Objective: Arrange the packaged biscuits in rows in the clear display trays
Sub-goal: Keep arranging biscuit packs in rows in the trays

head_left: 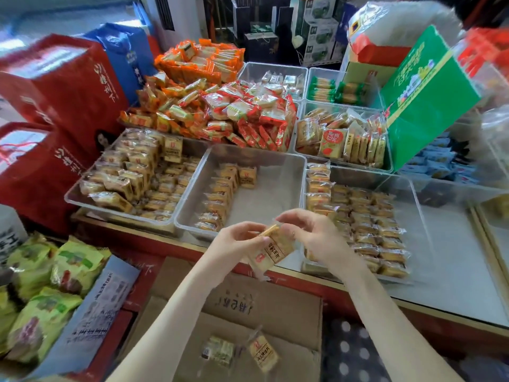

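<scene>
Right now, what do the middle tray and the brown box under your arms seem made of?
The middle tray: likely clear plastic; contents show through its glossy walls. The brown box: apparently matte cardboard, with folded flaps and printed characters.

Two slim forearms, bare from elbow to wrist, end in a bare left hand and right hand.

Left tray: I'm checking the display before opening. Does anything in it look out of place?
Yes. In the left tray packets lie heaped at mixed angles, not in rows, and one packet stands upright at the back.
</scene>
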### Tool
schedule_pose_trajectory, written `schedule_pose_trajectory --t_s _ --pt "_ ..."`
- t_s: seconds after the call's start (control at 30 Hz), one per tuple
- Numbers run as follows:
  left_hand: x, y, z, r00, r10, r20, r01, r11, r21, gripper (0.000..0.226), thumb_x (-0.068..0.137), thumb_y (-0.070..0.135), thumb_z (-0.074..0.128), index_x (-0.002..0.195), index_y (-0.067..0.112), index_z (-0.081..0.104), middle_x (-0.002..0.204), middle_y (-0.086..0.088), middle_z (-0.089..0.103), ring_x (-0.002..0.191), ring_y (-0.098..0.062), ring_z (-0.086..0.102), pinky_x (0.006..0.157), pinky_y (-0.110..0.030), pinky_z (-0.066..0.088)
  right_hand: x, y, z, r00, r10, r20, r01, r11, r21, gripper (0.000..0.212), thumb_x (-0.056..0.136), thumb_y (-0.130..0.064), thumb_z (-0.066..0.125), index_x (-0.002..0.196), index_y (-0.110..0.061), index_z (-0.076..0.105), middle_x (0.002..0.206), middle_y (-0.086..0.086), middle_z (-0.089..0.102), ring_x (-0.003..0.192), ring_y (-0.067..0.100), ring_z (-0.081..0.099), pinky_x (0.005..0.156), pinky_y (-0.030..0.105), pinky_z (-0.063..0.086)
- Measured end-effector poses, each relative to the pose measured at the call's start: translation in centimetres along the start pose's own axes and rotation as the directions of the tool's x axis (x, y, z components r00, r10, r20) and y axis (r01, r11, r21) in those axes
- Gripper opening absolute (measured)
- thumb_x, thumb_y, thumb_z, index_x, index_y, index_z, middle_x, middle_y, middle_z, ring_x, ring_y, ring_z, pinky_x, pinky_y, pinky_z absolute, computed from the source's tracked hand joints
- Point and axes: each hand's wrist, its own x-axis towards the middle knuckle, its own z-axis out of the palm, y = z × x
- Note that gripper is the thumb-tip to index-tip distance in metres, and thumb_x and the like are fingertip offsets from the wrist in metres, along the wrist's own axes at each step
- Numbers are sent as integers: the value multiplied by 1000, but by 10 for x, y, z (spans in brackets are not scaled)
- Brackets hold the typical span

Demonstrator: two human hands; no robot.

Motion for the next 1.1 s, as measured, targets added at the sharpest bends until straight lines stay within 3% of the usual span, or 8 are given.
schedule_pose_trajectory --t_s 0.17,0.27,0.4,0.5,0.67,0.83,0.97,1.1 --pt "-9 18 -24 998 61 5 -61 997 48 14 86 25 72 98 17 72 86 -2 75 79 -15 71 60 -25 53 -16 -19 18 992 116 -53 -90 933 348 15 93 -6 60 97 -16 69 87 -3 73 82 9 67 79 27 57" --pt "-16 20 -38 997 73 22 -74 997 22 28 80 34 75 97 13 70 89 -8 74 79 -20 70 55 -28 52 -19 -26 31 988 126 -89 -86 928 363 17 94 -1 56 94 -12 69 80 0 72 76 13 64 75 29 57" --pt "-26 17 -55 999 46 12 -41 961 -272 44 73 38 68 104 9 61 85 -6 72 77 -18 69 64 -27 54 -21 -36 54 964 194 -179 -59 820 569 19 96 1 50 89 -8 66 77 2 70 73 14 63 65 24 53" --pt "-33 11 -65 998 45 43 -25 923 -384 44 77 31 64 112 4 63 101 -12 74 91 -19 72 72 -25 57 -22 -41 65 960 227 -167 -33 678 735 21 98 1 45 90 -6 63 81 6 71 78 17 66 72 29 54" --pt "-38 1 -77 998 12 -62 -28 964 -263 17 87 11 66 101 2 66 101 -16 74 91 -21 72 71 -24 59 -25 -47 79 973 175 -152 -6 676 737 21 98 3 44 91 -5 63 90 11 68 90 25 61 82 36 49" --pt "-43 4 -91 981 169 -93 -180 975 -127 6 85 7 70 80 6 65 82 -10 73 80 -23 68 73 -33 60 -30 -49 74 956 115 -271 73 799 596 34 96 3 49 75 -19 67 82 1 68 71 11 50 60 22 37" --pt "-48 1 -96 825 538 -170 -469 821 325 16 85 4 72 76 16 66 74 7 69 70 -8 63 66 -24 53 -33 -48 75 935 38 -353 138 876 461 30 95 2 53 77 -19 66 73 7 64 57 16 50 52 24 40" --pt "-50 -6 -100 540 841 -21 -707 467 532 10 87 -4 62 86 4 67 99 2 68 94 -6 64 80 -17 54 -38 -49 78 943 -68 -327 227 849 477 36 95 7 48 76 -18 65 110 5 71 106 19 67 87 31 56"
